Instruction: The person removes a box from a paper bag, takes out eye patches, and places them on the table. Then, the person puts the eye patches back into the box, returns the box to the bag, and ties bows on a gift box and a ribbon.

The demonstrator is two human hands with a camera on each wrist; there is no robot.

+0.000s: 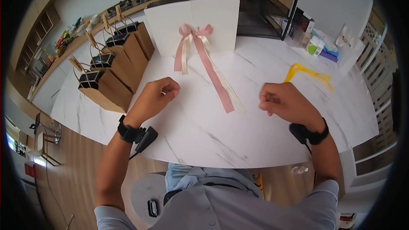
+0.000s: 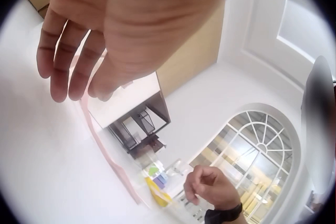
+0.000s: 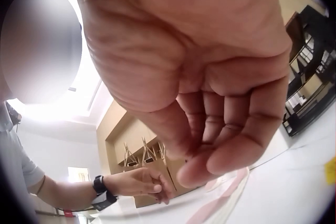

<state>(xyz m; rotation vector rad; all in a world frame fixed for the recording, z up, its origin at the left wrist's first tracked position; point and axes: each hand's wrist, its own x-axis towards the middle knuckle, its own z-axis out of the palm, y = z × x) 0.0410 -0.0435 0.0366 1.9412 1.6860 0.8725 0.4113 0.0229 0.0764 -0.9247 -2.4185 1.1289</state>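
Observation:
A white box (image 1: 213,21) stands upright at the table's back, a pink and cream ribbon bow (image 1: 194,34) on its front. The bow's long pink tail (image 1: 217,83) runs forward over the tabletop. My left hand (image 1: 153,100) is above the table left of the ribbon, holding nothing; the left wrist view shows its fingers (image 2: 63,66) relaxed and slightly bent. To the ribbon's right, my right hand (image 1: 289,102) hovers with loosely curled fingers and nothing held. In the right wrist view that hand's fingertips (image 3: 210,163) bend in towards the palm.
Several brown paper bags (image 1: 110,87) with clothespins on their handles line the table's left side. Yellow ribbon (image 1: 309,74) lies at the right. Behind it are a white-and-green container (image 1: 314,46), a blue packet (image 1: 326,42) and a black-framed shelf (image 1: 260,21).

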